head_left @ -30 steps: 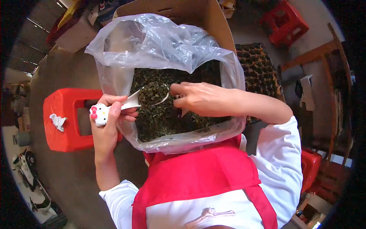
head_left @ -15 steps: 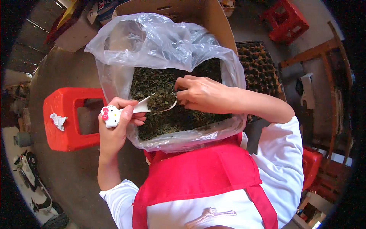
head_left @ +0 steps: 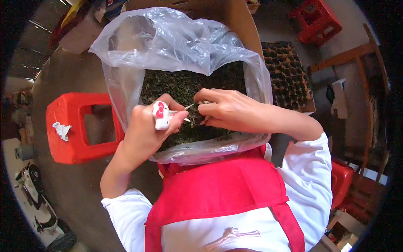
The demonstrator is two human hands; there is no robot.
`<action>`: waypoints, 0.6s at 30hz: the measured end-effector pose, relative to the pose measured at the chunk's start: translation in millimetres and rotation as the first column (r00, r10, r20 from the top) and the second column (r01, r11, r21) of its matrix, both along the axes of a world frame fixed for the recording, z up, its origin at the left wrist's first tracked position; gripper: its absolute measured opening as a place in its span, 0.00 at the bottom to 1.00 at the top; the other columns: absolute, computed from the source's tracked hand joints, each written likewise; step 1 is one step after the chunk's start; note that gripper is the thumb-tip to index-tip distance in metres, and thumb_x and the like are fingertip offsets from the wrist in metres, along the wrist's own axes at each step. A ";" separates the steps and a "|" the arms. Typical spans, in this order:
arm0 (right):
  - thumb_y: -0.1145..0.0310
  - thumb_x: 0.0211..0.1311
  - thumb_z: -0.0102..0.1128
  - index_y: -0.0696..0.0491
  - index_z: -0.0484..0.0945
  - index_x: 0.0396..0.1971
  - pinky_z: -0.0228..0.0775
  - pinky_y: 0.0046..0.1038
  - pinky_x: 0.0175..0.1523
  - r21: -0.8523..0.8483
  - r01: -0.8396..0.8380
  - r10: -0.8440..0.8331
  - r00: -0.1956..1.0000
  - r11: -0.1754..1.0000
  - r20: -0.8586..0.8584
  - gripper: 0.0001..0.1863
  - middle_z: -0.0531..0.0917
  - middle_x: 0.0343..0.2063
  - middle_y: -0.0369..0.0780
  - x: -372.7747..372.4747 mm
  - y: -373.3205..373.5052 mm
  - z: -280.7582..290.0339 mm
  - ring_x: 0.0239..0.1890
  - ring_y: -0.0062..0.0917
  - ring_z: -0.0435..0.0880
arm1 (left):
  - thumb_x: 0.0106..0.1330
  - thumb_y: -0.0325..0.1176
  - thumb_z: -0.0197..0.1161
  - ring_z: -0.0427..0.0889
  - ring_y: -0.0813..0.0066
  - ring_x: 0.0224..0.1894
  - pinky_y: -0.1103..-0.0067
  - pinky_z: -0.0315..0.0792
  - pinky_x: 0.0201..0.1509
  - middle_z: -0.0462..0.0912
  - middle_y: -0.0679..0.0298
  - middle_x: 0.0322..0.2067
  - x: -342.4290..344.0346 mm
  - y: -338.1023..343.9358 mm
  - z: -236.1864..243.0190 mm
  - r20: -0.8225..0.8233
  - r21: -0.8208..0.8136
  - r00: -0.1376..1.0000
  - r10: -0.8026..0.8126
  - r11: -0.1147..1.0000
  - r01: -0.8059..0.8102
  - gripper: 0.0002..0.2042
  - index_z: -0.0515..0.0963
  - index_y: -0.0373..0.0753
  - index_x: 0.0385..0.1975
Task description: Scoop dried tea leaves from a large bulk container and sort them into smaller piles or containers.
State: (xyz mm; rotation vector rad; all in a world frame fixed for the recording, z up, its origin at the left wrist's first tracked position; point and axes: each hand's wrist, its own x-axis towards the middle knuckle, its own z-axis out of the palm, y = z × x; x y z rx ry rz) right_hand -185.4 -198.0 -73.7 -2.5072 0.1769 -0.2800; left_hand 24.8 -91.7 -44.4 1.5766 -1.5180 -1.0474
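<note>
My left hand is closed round the handle of a white scoop, whose end is a cat-head shape with a pink bow. The scoop's front points at my right hand, and its bowl is mostly hidden between the hands. Curled inward, my right fingers close on something pale, mostly covered and too small to name. Both hands are just over dried, crumbled dark-green leaves. These leaves fill a clear plastic bag that lines a cardboard box.
A red plastic stool with a crumpled white scrap on it stands left. Right of the box is a tray of dark, pointed pieces. Another red stool is at the far right, near a wooden frame.
My left hand has moved right and turned, bringing the scoop up to my right hand. The leaf-filled bowl seen before is now mostly hidden. My right hand has stayed nearly in place.
</note>
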 end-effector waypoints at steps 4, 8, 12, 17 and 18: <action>0.70 0.51 0.66 0.58 0.72 0.30 0.75 0.36 0.41 0.007 0.054 -0.054 0.998 0.999 0.019 0.12 0.75 0.48 0.44 -14.7 -2.9 0.4 0.42 0.40 0.80 | 0.62 0.31 0.66 0.80 0.78 0.20 0.80 0.71 0.24 0.80 0.61 0.17 -6.4 -12.7 26.0 0.042 0.048 0.999 -0.026 0.999 0.024 0.08 0.77 0.32 0.28; 0.70 0.52 0.66 0.58 0.73 0.32 0.76 0.35 0.42 0.023 0.076 -0.078 0.995 0.997 0.057 0.13 0.76 0.48 0.44 -18.6 -3.1 -0.5 0.41 0.40 0.80 | 0.61 0.33 0.67 0.79 0.63 0.18 0.74 0.69 0.23 0.77 0.55 0.16 -11.4 -22.2 28.3 0.161 -0.100 0.981 -0.104 0.988 0.121 0.10 0.76 0.33 0.26; 0.70 0.52 0.67 0.59 0.74 0.34 0.76 0.34 0.42 0.072 0.098 -0.102 0.993 0.993 0.060 0.13 0.77 0.46 0.43 -18.1 -2.0 -2.2 0.40 0.39 0.80 | 0.62 0.34 0.66 0.80 0.79 0.19 0.80 0.69 0.21 0.80 0.62 0.16 -14.8 -33.3 34.5 0.299 -0.163 0.939 -0.168 0.961 0.224 0.12 0.76 0.33 0.24; 0.70 0.52 0.67 0.59 0.76 0.39 0.76 0.33 0.41 0.127 0.099 -0.106 0.993 0.987 0.055 0.15 0.78 0.44 0.42 -19.1 -1.5 1.3 0.39 0.37 0.80 | 0.60 0.33 0.67 0.80 0.67 0.18 0.75 0.68 0.22 0.78 0.56 0.16 -20.8 -39.6 34.8 0.381 -0.156 0.895 -0.232 0.938 0.310 0.11 0.76 0.33 0.23; 0.70 0.53 0.66 0.58 0.76 0.41 0.76 0.33 0.41 0.082 0.104 -0.109 0.992 0.991 0.063 0.16 0.78 0.43 0.42 -20.8 -3.1 0.7 0.38 0.36 0.81 | 0.60 0.34 0.67 0.80 0.66 0.18 0.75 0.69 0.23 0.78 0.56 0.16 -20.2 -38.7 41.6 0.396 -0.138 0.897 -0.195 0.953 0.268 0.11 0.76 0.34 0.24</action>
